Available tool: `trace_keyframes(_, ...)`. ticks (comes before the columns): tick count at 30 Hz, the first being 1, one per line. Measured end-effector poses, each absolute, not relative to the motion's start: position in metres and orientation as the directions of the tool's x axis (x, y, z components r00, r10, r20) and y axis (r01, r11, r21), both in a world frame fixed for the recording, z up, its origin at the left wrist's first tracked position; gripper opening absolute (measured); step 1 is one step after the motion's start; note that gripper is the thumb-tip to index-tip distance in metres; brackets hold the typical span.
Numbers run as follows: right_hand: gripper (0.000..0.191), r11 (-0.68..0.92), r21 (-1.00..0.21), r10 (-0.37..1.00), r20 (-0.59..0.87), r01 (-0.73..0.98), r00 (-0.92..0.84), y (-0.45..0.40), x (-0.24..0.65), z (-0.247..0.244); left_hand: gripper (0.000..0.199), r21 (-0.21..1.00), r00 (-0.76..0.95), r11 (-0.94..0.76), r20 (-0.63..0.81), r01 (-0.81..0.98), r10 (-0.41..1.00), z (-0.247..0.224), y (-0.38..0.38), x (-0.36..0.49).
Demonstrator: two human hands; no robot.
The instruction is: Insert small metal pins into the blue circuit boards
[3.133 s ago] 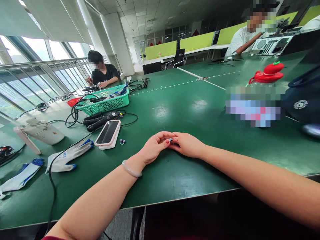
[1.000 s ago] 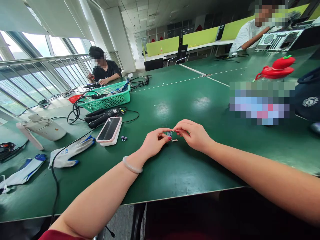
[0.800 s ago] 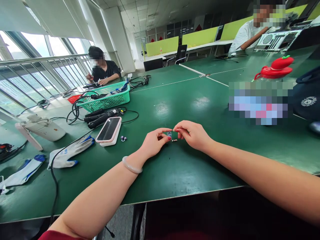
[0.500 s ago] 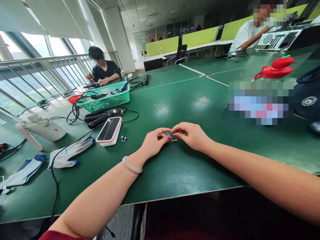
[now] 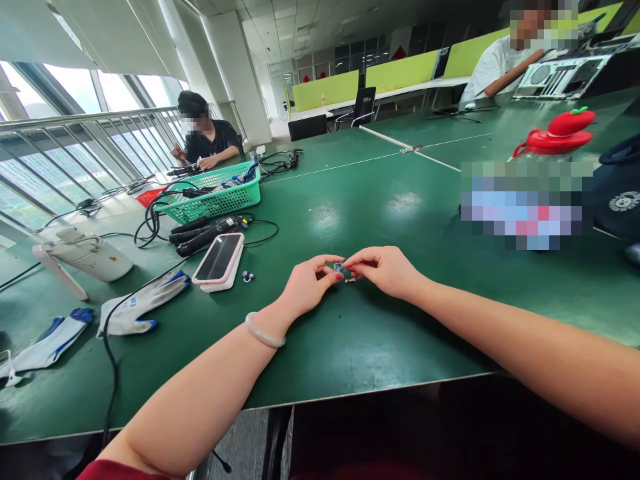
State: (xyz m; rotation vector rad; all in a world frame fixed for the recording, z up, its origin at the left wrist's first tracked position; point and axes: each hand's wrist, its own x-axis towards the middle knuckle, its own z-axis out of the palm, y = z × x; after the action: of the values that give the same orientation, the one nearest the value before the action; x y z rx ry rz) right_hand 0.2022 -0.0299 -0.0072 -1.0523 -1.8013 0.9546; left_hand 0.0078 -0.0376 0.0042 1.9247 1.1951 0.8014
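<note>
Over the green table, my left hand (image 5: 311, 283) pinches a small bluish circuit board (image 5: 339, 268) between thumb and fingers. My right hand (image 5: 387, 270) meets it from the other side, its thumb and forefinger closed at the board's right edge. The fingertips cover part of that edge, and fine detail is too small to read. Just below the right fingertips lies a tiny light-coloured metallic piece (image 5: 350, 281) on the table.
Left of my hands are a phone on a white box (image 5: 219, 261), small purple-and-white parts (image 5: 247, 276), gloves (image 5: 143, 307), a black cable and a green basket (image 5: 215, 197). A red-lidded bottle (image 5: 555, 140) and dark bag (image 5: 620, 193) stand right. Two people sit across the table.
My right hand has shifted very slightly to the right, and its fingertips sit a little differently at the board's edge. My left hand keeps its pinch in the same place.
</note>
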Motion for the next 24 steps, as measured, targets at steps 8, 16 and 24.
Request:
trace_keyframes(8, 0.019, 0.236, -0.95, 0.936, 0.166, 0.205, -0.312, -0.0328, 0.1953, -0.0047, 0.037, 0.784, 0.364, -0.33, 0.144, 0.526, 0.92, 0.0075, -0.0407, 0.0112)
trace_keyframes(16, 0.019, 0.291, -0.914, 0.929, 0.2, 0.283, -0.311, -0.0374, 0.1941, -0.0025, 0.044, 0.684, 0.381, -0.387, 0.17, 0.618, 0.909, 0.01, -0.0432, 0.0119)
trace_keyframes(24, 0.028, 0.309, -0.923, 0.905, 0.211, 0.229, -0.371, -0.0332, 0.1961, -0.0019, 0.047, 0.696, 0.404, -0.391, 0.157, 0.602, 0.901, 0.0117, -0.0427, 0.0103)
